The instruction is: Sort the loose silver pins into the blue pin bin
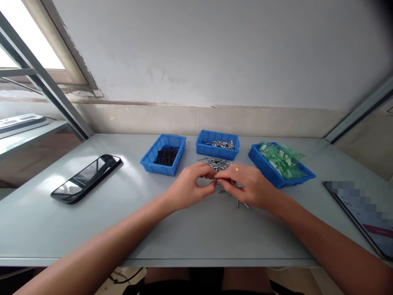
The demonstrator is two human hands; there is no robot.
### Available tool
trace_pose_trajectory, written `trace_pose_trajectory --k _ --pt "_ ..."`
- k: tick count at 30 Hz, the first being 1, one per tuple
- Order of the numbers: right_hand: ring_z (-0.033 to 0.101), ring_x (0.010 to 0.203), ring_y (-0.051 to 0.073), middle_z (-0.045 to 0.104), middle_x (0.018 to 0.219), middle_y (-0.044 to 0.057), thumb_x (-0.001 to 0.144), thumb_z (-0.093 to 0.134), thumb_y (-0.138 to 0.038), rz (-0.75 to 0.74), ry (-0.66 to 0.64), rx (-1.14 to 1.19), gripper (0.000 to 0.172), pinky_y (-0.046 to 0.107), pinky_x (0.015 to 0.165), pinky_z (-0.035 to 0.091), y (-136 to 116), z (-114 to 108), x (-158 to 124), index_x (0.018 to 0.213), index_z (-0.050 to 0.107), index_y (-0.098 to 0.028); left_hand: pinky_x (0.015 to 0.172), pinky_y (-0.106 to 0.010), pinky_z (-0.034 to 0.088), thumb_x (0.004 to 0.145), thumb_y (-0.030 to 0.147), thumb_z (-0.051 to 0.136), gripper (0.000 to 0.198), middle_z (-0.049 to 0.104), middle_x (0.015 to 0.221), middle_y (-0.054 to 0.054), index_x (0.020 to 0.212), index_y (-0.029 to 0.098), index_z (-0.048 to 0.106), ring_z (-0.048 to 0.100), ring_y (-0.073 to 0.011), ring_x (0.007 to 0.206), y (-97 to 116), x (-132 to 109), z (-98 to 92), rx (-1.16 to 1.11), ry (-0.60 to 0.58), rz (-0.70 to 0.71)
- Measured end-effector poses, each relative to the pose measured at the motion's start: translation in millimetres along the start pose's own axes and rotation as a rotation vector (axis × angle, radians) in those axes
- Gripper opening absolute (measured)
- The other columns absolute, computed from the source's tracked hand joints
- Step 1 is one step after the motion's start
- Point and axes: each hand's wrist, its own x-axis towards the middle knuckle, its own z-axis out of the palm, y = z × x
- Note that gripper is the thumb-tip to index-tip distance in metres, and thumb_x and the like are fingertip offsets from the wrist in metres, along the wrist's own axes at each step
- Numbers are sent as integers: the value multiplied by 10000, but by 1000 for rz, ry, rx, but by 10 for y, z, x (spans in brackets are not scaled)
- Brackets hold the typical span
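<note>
A loose pile of thin silver metal pins, perhaps screws or nails point(217, 164), lies on the grey table. My left hand point(189, 184) is over the pile's near left side, thumb and forefinger curled toward each other. From the right my right hand point(250, 183), with a gold ring on one finger, meets it, fingertips pinched together. Both sets of fingertips touch or nearly touch; whatever is between them is hidden. A few pins point(237, 203) stick out below my right hand. Just behind the pile is a blue bin point(217, 152) with more silver pins inside.
A blue bin point(158, 168) of black screws stands left of the pile. On the right, another blue bin point(267, 171) holds green plastic packets point(282, 162). A phone point(87, 178) lies at left, a tablet-like device point(362, 217) at far right. A wall point(202, 61) closes the back.
</note>
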Motion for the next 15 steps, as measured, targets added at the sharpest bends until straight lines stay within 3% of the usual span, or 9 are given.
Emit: trace_pose_trajectory --k 3,9,12,15 --pt "575 656 128 639 737 6 879 458 -209 14 3 2 143 246 602 432 8 5 -6 941 588 -203 719 -257 459 761 126 551 64 586 792 -8 783 166 596 557 -135 778 0 4 -9 -7 4 4" --pt "561 636 122 645 751 7 881 464 -232 84 33 -31 135 238 582 415 67 -20 -6 938 582 -202 716 -270 462 795 167 545 32 583 784 -17 781 169 574 553 -136 765 19 -3 -42 20 194 22" --pt "559 640 123 632 727 2 882 458 -208 100 -69 -22 119 236 584 399 65 4 3 892 576 -192 714 -264 468 787 148 550 29 577 784 -19 785 166 572 555 -133 762 42 -19 -28 37 210 78" --pt "537 600 126 600 669 0 894 434 -215 88 -216 -57 186 244 550 364 67 49 0 751 548 -184 732 -271 476 784 142 548 59 589 810 -27 821 168 586 563 -141 786 50 -30 -3 44 155 152"
